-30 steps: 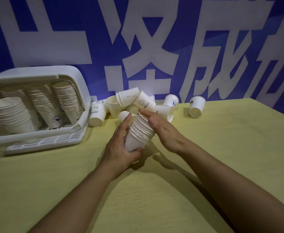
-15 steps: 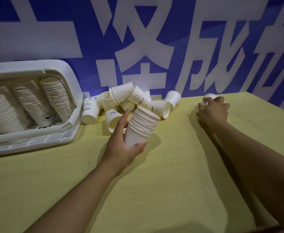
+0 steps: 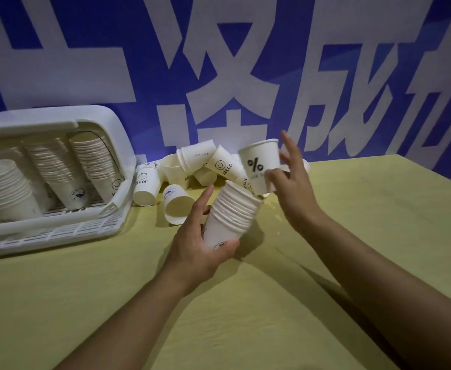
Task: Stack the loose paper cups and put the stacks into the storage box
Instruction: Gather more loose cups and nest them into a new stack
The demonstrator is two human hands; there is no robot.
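**Paper cup poised above the growing stack**

Paper single cup [image 3: 260,166], pinched upright by the right hand [image 3: 292,180], hangs just above the tilted stack [image 3: 232,216] gripped in the left hand [image 3: 200,243]. Stacking is under way; next, its base must line up with the stack's open mouth. Loose cups [image 3: 205,162] lie behind, the storage box [image 3: 59,116] far left.

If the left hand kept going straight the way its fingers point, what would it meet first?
Probably the loose cup lying on its side just beyond the left hand, which grips the stack; depth is uncertain, so it might pass over into the pile behind.
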